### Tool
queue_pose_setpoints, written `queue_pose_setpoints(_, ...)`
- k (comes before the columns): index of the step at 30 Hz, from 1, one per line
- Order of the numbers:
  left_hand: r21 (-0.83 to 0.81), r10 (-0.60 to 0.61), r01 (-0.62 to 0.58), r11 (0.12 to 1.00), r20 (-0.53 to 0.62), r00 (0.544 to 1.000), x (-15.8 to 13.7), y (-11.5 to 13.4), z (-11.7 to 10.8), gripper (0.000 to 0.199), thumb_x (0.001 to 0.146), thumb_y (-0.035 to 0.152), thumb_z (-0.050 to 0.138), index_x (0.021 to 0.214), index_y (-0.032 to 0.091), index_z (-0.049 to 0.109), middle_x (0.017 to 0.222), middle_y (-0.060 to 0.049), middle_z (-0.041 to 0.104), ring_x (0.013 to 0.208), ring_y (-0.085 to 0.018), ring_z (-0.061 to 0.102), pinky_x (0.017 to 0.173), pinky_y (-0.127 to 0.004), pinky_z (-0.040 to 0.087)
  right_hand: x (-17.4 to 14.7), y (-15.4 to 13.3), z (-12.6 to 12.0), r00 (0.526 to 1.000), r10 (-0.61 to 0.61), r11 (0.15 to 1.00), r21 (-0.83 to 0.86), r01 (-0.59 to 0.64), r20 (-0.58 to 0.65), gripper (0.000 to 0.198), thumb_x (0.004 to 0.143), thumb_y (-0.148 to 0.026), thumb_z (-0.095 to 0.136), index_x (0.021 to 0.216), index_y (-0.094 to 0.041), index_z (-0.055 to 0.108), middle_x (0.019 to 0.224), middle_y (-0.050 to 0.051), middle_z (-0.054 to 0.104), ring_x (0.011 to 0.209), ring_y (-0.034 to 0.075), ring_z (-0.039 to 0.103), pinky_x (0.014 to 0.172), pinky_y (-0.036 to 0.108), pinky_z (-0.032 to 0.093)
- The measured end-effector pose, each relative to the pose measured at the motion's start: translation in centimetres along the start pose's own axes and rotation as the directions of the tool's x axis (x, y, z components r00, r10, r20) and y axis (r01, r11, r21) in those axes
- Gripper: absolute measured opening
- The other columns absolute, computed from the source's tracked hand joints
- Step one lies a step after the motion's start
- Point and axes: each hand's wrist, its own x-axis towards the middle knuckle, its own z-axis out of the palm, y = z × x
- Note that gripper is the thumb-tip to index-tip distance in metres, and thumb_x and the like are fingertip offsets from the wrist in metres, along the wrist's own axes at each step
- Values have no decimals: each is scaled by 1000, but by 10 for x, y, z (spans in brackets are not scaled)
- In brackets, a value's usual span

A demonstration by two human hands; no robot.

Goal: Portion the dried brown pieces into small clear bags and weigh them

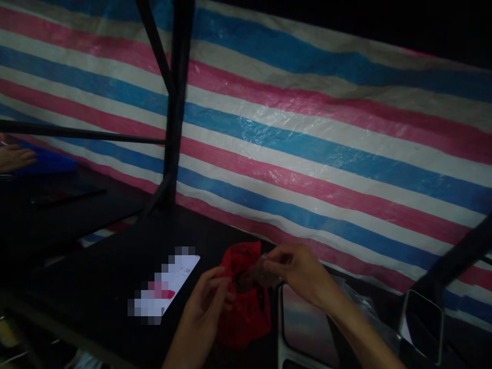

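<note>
A red plastic bag [246, 320] lies on the dark tabletop with its mouth open. My left hand [205, 302] is closed on the bag's left rim. At the mouth of the bag, my right hand [294, 269] pinches a small clear plastic pouch [265, 271] between thumb and fingers. The pouch hangs partly over the opening, and dim light hides what is in it. Just below my right hand is a flat, light-framed device [307, 323] with a dark glossy face. To the left of my hands lies a lit phone screen [175, 289], partly blurred out.
Crumpled clear plastic [361, 302] and a second light-framed device [423, 325] lie on the right. Behind the table hangs a striped plastic sheet [326, 143], with a black metal post [177, 113] before it. Another person's hand [15, 156] rests near a blue bin [57, 161] at far left.
</note>
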Motion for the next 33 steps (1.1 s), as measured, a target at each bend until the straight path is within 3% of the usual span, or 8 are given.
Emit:
queue_pose_setpoints(6, 31, 82, -81, 996, -33, 996, 1, 8, -27, 57, 75, 67, 82, 108, 23, 66, 76, 3, 74, 66, -17, 67, 63, -27, 56, 15, 2, -3, 999, -3, 998, -65, 6, 37, 14, 80, -20, 70, 71, -21, 80, 66, 2, 77, 62, 18, 70, 54, 24, 44)
queue_pose_setpoints(12, 70, 170, -168, 983, -27, 985, -7, 20, -34, 53, 76, 70, 80, 99, 24, 69, 68, 5, 65, 61, -15, 62, 57, -24, 53, 22, 5, 0, 995, -8, 996, -93, 18, 103, 15, 76, -18, 66, 67, -21, 77, 62, 1, 74, 58, 18, 67, 54, 25, 43)
queue_pose_setpoints(16, 109, 165, -169, 980, 46, 985, -14, 25, -24, 45, 85, 66, 74, 103, 25, 69, 79, 2, 68, 74, -17, 67, 67, -25, 57, 21, 5, -5, 984, -15, 998, -54, 25, 177, 13, 78, -24, 67, 74, -20, 78, 69, 2, 77, 63, 18, 68, 58, 26, 46)
queue_pose_setpoints(20, 152, 129, -147, 977, 118, 985, -20, 28, -9, 46, 87, 65, 71, 110, 25, 71, 97, -5, 75, 92, -23, 72, 81, -30, 59, 10, 11, -24, 959, -17, 1000, 17, 12, 283, 13, 79, -28, 67, 80, -19, 77, 74, 1, 76, 68, 17, 67, 63, 26, 48)
queue_pose_setpoints(25, 162, 82, -114, 980, 189, 979, -23, 27, -7, 48, 88, 67, 69, 115, 27, 70, 106, -5, 75, 97, -24, 73, 83, -30, 59, -16, 49, -55, 923, 52, 997, 31, -69, 382, 18, 79, -38, 71, 79, -20, 74, 65, -2, 68, 60, 14, 60, 56, 23, 44)
queue_pose_setpoints(29, 164, 67, -98, 982, 183, 981, -20, 18, -11, 52, 87, 70, 69, 117, 28, 68, 105, -4, 75, 99, -25, 73, 77, -27, 59, -31, 93, -53, 939, 94, 996, -21, -92, 331, 21, 76, -40, 78, 73, -20, 72, 68, 0, 71, 65, 19, 66, 63, 29, 52)
queue_pose_setpoints(33, 196, 9, -45, 980, 182, 983, -18, 5, -5, 61, 82, 78, 69, 116, 27, 69, 115, -7, 75, 112, -29, 72, 76, -27, 60, -38, 120, -44, 988, 71, 996, -59, -63, 140, 26, 87, -38, 69, 102, -19, 79, 104, 9, 81, 98, 27, 75, 91, 41, 58)
